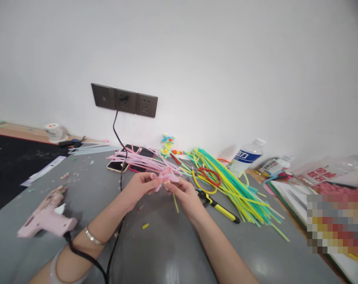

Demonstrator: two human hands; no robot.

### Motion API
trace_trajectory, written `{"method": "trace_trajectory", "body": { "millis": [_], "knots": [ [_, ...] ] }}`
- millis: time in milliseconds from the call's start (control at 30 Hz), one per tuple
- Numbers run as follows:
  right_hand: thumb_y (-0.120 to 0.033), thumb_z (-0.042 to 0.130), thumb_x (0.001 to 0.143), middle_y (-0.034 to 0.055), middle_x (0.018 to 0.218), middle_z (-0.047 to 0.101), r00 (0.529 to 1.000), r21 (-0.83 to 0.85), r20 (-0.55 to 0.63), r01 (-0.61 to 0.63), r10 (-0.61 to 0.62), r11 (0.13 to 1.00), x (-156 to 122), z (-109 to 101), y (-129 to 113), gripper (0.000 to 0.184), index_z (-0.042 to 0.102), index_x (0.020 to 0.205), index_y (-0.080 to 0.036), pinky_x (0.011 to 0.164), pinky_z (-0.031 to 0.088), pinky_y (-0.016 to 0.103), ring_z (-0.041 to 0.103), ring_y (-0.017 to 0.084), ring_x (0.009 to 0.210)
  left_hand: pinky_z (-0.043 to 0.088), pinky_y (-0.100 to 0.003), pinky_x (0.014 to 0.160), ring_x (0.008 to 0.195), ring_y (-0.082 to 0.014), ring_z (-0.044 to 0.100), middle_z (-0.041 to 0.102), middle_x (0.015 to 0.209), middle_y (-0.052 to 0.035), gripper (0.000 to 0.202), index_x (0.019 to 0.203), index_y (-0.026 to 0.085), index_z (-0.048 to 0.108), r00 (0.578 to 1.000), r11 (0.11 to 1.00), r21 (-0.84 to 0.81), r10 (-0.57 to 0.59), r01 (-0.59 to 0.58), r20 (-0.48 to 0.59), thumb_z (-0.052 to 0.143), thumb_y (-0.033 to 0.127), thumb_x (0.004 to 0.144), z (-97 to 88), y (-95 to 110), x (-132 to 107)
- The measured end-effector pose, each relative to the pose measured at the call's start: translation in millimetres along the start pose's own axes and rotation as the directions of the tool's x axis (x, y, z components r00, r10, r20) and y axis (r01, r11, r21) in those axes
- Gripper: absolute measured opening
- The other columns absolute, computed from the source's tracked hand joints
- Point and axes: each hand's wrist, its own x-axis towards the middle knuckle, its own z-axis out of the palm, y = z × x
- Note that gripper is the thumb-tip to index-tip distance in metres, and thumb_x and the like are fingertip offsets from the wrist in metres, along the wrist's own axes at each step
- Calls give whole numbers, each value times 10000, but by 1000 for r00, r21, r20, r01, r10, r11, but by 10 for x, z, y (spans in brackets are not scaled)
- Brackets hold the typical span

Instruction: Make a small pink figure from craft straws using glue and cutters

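Between both hands, over the middle of the grey table, is a small pink flower-like piece (166, 175) that looks made of bent pipe cleaners. My left hand (142, 187) pinches its left side with thumb and fingers. On the other side my right hand (183, 195) grips it, fingers closed. A short yellow-green stem (176, 203) hangs down beneath the piece by my right fingers. Behind the hands lies a bundle of pink pipe cleaners (134, 158). Yellow and green pipe cleaners (235, 185) spread to the right.
A pink glue gun (47, 217) lies at left, its black cord running under my left arm. Yellow-handled pliers (222, 210) and scissors with orange-red and yellow handles (210, 177) rest right of my hands. A plastic bottle (247, 156) stands by the wall. Phones (118, 165) lie behind.
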Motion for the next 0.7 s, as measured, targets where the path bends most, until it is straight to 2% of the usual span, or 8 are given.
{"method": "trace_trajectory", "body": {
  "millis": [333,700],
  "knots": [
    [-433,772,748,8,746,690,998,24,62,-12,11,1000,10,-50,26,228,779,858,-233,597,383,246,494,128,636,382,-213,570,637,-119,508,606,651,-3,400,625,148,607,993,993,-17,-120,120,-6,772,510,665,-7,36,-10],
    [-385,780,756,14,820,716,998,87,54,-37,33,996,14,-54,108,196,772,879,-233,632,401,244,532,130,687,324,-206,526,553,-91,437,583,598,24,361,635,155,605,1000,995,98,-18,19,-12,711,482,746,-34,6,18]
  ]
}}
